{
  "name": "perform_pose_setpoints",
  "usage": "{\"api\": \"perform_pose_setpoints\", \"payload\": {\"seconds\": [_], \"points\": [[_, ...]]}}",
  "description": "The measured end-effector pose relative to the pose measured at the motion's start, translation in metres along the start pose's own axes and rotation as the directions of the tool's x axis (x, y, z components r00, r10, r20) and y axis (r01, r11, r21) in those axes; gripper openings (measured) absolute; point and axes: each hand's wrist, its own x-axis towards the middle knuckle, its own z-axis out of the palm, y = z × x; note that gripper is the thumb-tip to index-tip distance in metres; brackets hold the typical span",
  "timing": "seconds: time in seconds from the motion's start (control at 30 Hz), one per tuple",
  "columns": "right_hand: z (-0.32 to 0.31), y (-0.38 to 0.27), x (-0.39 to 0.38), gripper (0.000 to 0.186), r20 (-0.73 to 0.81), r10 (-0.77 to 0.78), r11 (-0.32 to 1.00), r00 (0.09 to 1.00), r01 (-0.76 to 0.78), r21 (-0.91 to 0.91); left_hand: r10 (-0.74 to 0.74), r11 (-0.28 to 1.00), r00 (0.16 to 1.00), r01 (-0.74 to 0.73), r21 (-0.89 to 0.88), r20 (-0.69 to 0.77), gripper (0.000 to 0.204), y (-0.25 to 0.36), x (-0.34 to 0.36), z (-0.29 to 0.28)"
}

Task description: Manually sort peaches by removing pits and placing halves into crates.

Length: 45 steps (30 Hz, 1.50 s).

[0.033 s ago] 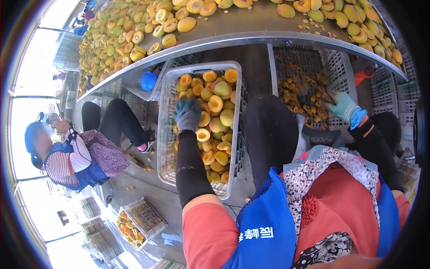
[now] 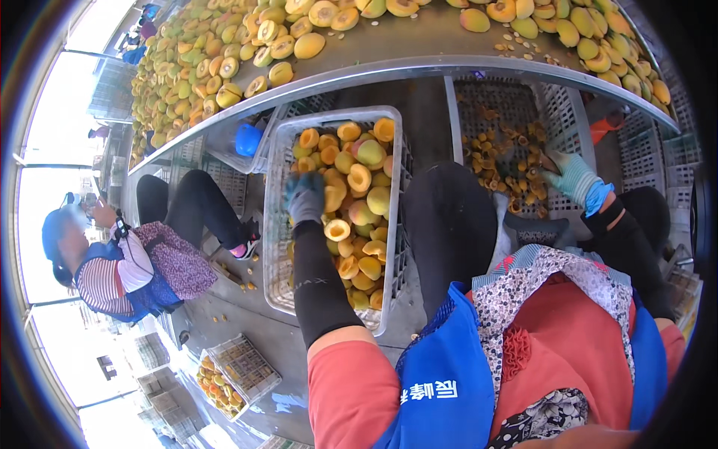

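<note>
Our left hand (image 2: 304, 199), in a grey knitted glove with teal-coated fingers, reaches into the left part of a pale, slatted plastic crate (image 2: 397, 161). Its fingers point down against the fruit; we cannot tell whether they close on any. Yellow-orange fruits (image 2: 360, 177), many with a hollowed cut face upward, fill this crate beside our left knee. Our right hand (image 2: 572, 179), in a striped teal-and-white knitted glove with a bright blue cuff, is partly curled above a second pale plastic crate (image 2: 574, 123). Something dark shows at its fingertips, too small for us to name, and we cannot tell how firmly it grips. Small brownish-orange fruit scraps (image 2: 516, 168) lie in that crate. Beyond both crates, a grey metal table (image 2: 426, 36) bears heaps of cut yellow fruit (image 2: 194, 75). To our left sits a person in a blue cap (image 2: 131, 269), hands raised near the face.
</note>
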Motion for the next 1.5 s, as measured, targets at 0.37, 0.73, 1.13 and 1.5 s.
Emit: {"api": "perform_pose_setpoints", "payload": {"seconds": [0.37,0.73,1.13,1.5], "points": [[0.01,-0.009,0.009,0.04,0.117,-0.05,0.999,0.992,0.049,0.012,0.097,0.948,0.995,-0.096,-0.304,-0.012,0.053,0.102,-0.053,-0.023],[0.002,-0.021,0.001,0.037,0.086,-0.063,0.997,0.994,0.059,0.041,0.081,0.922,0.988,-0.024,-0.388,0.132,0.043,0.063,-0.201,-0.085],[0.006,-0.029,-0.001,0.027,0.091,-0.036,0.98,0.995,0.018,0.197,-0.416,0.903,0.907,0.404,-0.144,-0.067,0.051,-0.068,-0.217,-0.056],[-0.007,-0.004,-0.005,0.033,-0.152,-0.192,0.98,0.97,0.198,0.021,-0.132,0.936,0.933,0.229,-0.269,0.335,0.053,-0.084,-0.155,-0.046]]}}
